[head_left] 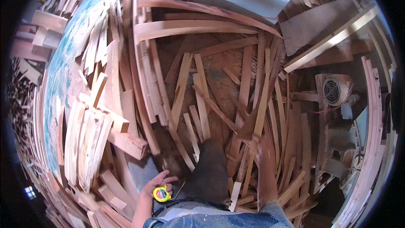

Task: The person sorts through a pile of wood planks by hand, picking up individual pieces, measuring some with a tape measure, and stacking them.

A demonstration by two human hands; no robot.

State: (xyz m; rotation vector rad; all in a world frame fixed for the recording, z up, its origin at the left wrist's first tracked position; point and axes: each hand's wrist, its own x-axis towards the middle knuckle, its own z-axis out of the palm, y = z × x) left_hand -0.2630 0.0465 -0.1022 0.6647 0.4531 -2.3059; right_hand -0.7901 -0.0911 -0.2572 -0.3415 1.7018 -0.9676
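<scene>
Left hand (157, 188): clasps yellow tape measure (161, 194), kept ready beside dark trouser leg (209, 173).
Right hand (258, 143): motion-blurred right of that leg; grip unreadable.
Offcuts (198, 101): strewn ahead.

Around the electric motor (335, 90), little room lay free. Left of it, loose wood strips (236, 101) crisscrossed the sawdust floor. Farther left of it, stacked slats (86, 143) crowded the blue-topped table (63, 67). Above it, a slanting board (333, 38) barred the way.

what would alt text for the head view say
The person's left hand holds a round yellow tape measure above a sawdust-covered floor strewn with thin wooden offcut strips. The right hand is motion-blurred over the strips.
</scene>
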